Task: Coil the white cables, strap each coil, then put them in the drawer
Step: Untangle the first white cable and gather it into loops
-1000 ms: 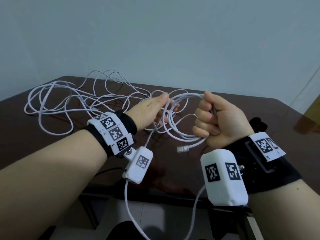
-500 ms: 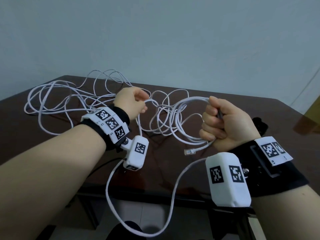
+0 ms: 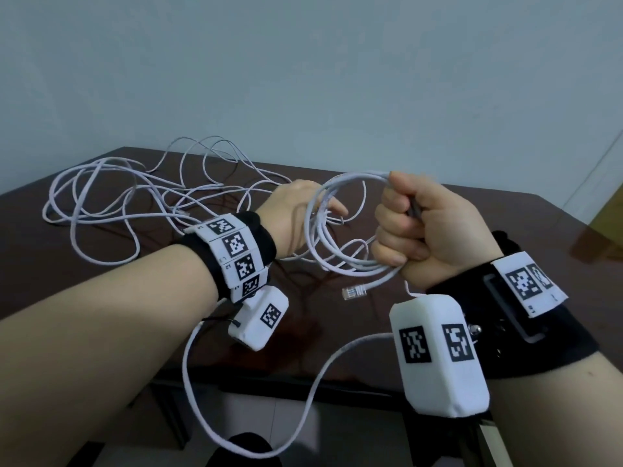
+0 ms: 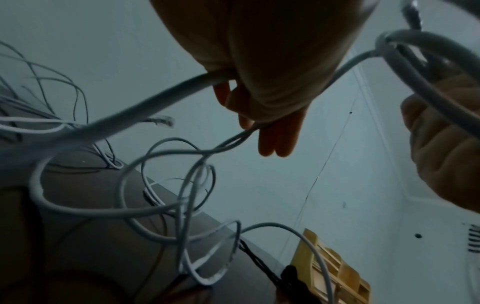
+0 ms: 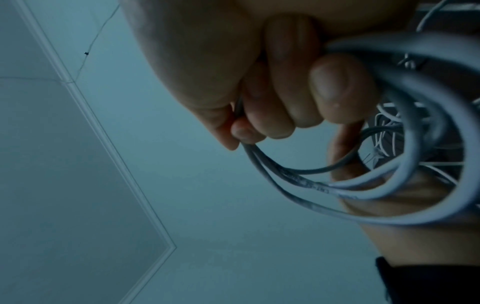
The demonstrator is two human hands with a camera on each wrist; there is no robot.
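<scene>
Right hand (image 3: 435, 230) is a closed fist around a coil (image 3: 332, 237) of white network cable, several loops bunched together and passing through the fist top and bottom. The coil hangs to the left of the fist, above the dark brown table (image 3: 438, 298), not resting on it. Right wrist view confirms it — fingers (image 5: 340, 90) curled tight over the bundled strands (image 5: 405, 185), thumb side closing them in.

One end with a clear RJ45 plug (image 3: 354, 292) sticks out below the coil, pointing left, just above the table surface.

Left hand (image 3: 296, 224) sits just left of the coil, reaching past it. In the left wrist view a strand (image 4: 145, 111) of the cable runs under the palm and out past the fingers (image 4: 279, 142), which look mostly straight and relaxed. Whether the thumb pinches the strand I can't tell — that part is hidden by the hand.

From the left hand a long slack run (image 3: 215, 416) drops below the table's near edge, loops down and comes back up toward the right wrist.

The rest of the white cables (image 3: 111, 203) lie loose and tangled on the far left of the table, well apart from the held coil. A black item (image 3: 505, 239) is on the table behind the right wrist, too hidden to identify. In the left wrist view, a yellow wooden frame (image 4: 335, 273) stands beyond the table's edge.
</scene>
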